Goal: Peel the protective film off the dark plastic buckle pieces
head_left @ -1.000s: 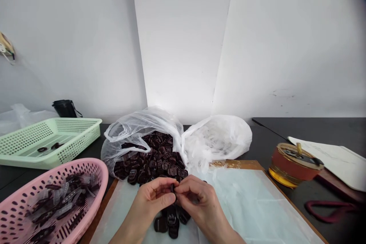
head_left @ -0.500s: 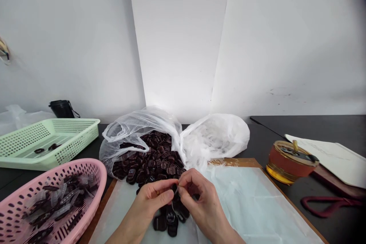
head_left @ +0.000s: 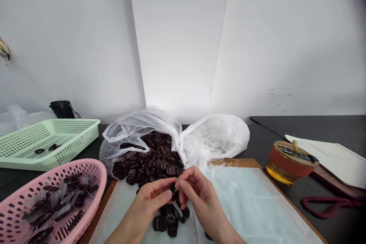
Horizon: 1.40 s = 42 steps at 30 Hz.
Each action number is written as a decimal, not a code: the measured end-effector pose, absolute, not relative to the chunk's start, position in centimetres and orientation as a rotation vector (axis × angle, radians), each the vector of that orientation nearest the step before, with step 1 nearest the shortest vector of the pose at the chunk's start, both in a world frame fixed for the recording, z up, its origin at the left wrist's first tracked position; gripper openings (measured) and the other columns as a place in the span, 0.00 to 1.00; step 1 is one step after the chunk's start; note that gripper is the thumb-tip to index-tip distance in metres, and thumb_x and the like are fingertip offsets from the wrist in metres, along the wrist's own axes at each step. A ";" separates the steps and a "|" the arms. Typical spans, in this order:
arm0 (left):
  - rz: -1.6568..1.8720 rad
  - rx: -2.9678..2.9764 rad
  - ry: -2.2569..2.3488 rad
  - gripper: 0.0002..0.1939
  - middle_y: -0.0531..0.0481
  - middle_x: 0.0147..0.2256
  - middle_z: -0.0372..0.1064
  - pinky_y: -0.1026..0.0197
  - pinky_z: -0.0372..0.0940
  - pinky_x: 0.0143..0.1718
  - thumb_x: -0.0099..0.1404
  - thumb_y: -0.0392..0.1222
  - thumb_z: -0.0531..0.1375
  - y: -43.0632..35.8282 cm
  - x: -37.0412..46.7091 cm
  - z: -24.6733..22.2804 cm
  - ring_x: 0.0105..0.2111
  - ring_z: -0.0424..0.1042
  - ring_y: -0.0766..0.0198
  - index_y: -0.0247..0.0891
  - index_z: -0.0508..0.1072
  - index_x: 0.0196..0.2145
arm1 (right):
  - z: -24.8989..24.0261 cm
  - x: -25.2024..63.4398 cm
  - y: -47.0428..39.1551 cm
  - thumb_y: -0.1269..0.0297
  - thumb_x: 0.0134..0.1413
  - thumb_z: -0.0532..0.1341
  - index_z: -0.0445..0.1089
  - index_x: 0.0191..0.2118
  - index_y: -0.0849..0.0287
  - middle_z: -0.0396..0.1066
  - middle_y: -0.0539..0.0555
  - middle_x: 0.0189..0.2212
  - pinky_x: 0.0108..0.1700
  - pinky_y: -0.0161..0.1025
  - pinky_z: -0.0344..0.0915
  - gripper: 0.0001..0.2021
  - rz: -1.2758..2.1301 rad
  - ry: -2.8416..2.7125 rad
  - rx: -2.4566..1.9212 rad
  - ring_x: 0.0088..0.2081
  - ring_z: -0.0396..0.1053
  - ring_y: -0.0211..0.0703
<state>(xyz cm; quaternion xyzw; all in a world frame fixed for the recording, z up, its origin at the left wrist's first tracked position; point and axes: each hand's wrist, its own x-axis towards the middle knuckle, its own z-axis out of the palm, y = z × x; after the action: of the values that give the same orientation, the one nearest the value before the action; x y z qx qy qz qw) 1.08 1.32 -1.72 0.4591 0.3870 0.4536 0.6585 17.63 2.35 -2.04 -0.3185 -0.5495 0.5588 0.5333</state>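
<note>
while the left hand (head_left: 153, 200) keeps nearly the same place as half a second ago, the right hand (head_left: 198, 200) has changed its finger posture, and a clear strip (head_left: 177, 210) with small holes now shows more plainly below the fingertips. beside the right wrist, another dark piece (head_left: 208, 236) has come into sight at the bottom edge. the left hand is narrow, its thumb and forefinger pinched on a small dark piece (head_left: 172, 187), which is partly hidden. the right hand is also narrow, with its thumb and forefinger closed at the upper end of the strip. under both hands, some dark buckles (head_left: 160, 223) lie on the pale sheet (head_left: 246, 198).

as for the containers, the pink basket (head_left: 97, 171) holds dark pieces mixed with clear strips. in the green basket (head_left: 77, 139) lie a few small dark pieces. from the left plastic bag (head_left: 134, 126), a heap of dark buckles spills onto the sheet. the right plastic bag (head_left: 228, 131) contains whitish, translucent bits.
</note>
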 end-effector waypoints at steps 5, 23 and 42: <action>1.079 1.005 0.898 0.21 0.45 0.39 0.79 0.57 0.62 0.45 0.54 0.47 0.71 1.5 1.3 -2.1 0.41 0.72 0.56 0.39 0.80 0.45 | -1.7 17.9 2.6 0.50 0.53 0.67 0.65 0.33 0.59 0.65 0.44 0.18 0.25 0.31 0.65 0.17 1.447 -1.249 -0.758 0.20 0.63 0.32; 1.191 0.978 0.899 0.17 0.48 0.38 0.77 0.59 0.66 0.44 0.52 0.45 0.72 1.4 1.8 -2.5 0.39 0.72 0.59 0.42 0.81 0.41 | -1.0 17.8 2.6 0.54 0.39 0.74 0.71 0.29 0.63 0.68 0.45 0.15 0.20 0.28 0.65 0.18 1.454 -1.110 -0.914 0.17 0.64 0.31; 1.171 1.188 0.928 0.14 0.48 0.38 0.79 0.62 0.66 0.47 0.56 0.42 0.70 1.4 2.2 -3.0 0.44 0.74 0.56 0.43 0.80 0.41 | -1.5 17.6 2.2 0.67 0.50 0.65 0.63 0.36 0.57 0.66 0.43 0.23 0.16 0.25 0.56 0.10 1.237 -1.199 -0.961 0.17 0.60 0.29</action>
<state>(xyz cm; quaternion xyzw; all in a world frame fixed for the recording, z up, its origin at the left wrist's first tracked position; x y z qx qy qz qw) 2.19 1.39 -2.97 0.5079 0.3968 0.5004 0.5781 17.57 2.16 -1.47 -0.4063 -0.5069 0.5231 0.5516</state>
